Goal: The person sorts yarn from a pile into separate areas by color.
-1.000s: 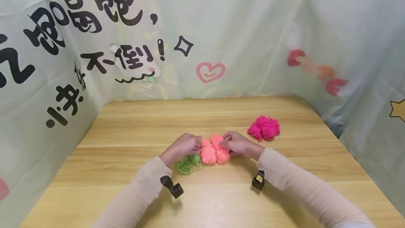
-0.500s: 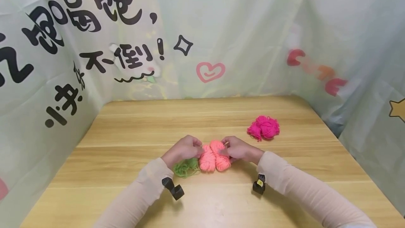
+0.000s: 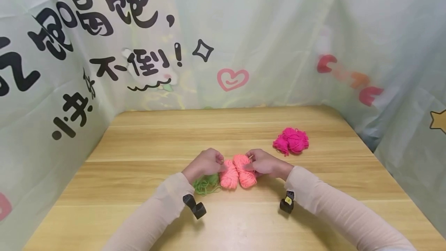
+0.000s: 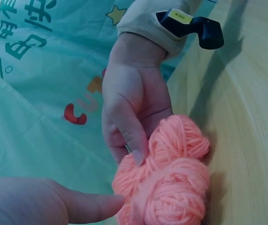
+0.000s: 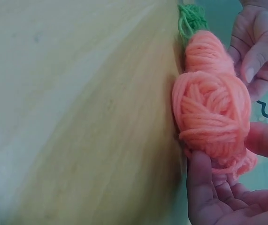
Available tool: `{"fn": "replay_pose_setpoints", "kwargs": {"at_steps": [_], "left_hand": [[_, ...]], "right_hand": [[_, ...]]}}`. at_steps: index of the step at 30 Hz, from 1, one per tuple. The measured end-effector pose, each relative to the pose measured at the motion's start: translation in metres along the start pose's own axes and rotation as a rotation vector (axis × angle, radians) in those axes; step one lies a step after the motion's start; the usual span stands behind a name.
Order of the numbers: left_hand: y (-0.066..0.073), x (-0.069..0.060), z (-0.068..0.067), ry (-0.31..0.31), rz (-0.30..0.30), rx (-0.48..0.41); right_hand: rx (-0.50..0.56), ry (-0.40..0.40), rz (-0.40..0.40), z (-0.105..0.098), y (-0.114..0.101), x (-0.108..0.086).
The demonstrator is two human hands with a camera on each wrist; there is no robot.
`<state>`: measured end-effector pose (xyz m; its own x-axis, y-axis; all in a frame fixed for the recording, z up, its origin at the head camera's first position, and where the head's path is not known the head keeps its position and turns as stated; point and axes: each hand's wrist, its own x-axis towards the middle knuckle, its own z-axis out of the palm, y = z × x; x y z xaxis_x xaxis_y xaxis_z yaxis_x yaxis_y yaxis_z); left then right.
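Two coral yarn bundles lie side by side on the wooden table, the left one [image 3: 229, 175] and the right one [image 3: 245, 171], their upper ends close together. My left hand [image 3: 206, 162] holds the left bundle at its outer side, thumb on the yarn. With fingers under and thumb over, my right hand [image 3: 267, 164] grips the right bundle; the right wrist view shows this bundle [image 5: 213, 112] between fingers and thumb. Green yarn [image 3: 206, 184] lies partly under my left hand and shows beyond the coral in the right wrist view.
A magenta yarn bundle [image 3: 291, 141] lies farther back on the right of the table [image 3: 167, 131]. Printed cloth [image 3: 271, 49] hangs behind the table and along both sides. A black device is strapped on each wrist.
Both hands and the coral bundles have come slightly nearer the front of the table. The bundles' lower ends have spread a little apart. The magenta yarn has stayed in place.
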<state>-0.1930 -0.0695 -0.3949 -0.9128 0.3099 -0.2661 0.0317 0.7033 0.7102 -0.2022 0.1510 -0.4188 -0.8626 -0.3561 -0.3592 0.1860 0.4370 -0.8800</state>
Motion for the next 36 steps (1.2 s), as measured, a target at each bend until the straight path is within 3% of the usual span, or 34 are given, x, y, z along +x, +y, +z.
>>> {"fn": "replay_pose_setpoints", "kwargs": {"at_steps": [10, 36], "left_hand": [[0.007, 0.005, 0.004, 0.012, -0.009, 0.1], [0.017, 0.001, 0.015, 0.039, 0.064, 0.235]], "right_hand": [[-0.013, 0.002, -0.017, -0.01, -0.004, -0.003], [0.014, 0.021, -0.019, -0.024, -0.017, -0.001]]}}
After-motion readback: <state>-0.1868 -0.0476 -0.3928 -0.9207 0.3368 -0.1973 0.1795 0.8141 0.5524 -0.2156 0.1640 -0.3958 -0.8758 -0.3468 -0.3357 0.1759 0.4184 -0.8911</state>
